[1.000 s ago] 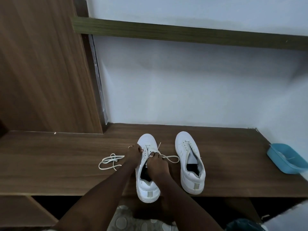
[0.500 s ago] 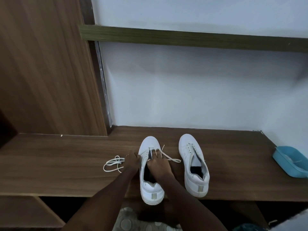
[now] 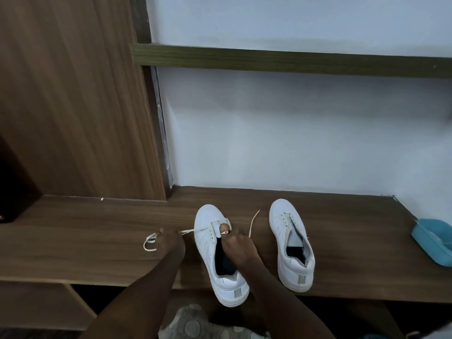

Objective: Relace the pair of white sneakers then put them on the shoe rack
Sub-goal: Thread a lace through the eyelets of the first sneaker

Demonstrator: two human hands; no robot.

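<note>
While left hand (image 3: pixel 171 241) holds lace (image 3: pixel 187 231), right hand (image 3: pixel 236 244) pinches.

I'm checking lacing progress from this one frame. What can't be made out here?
Head view:
The sneaker being laced: the right hand covers its upper eyelets, so laced rows can't be counted.
The lace: the left hand hides where it is gripped.
The blue tub: cut off by the right edge.
Under the bench: too dark.
</note>
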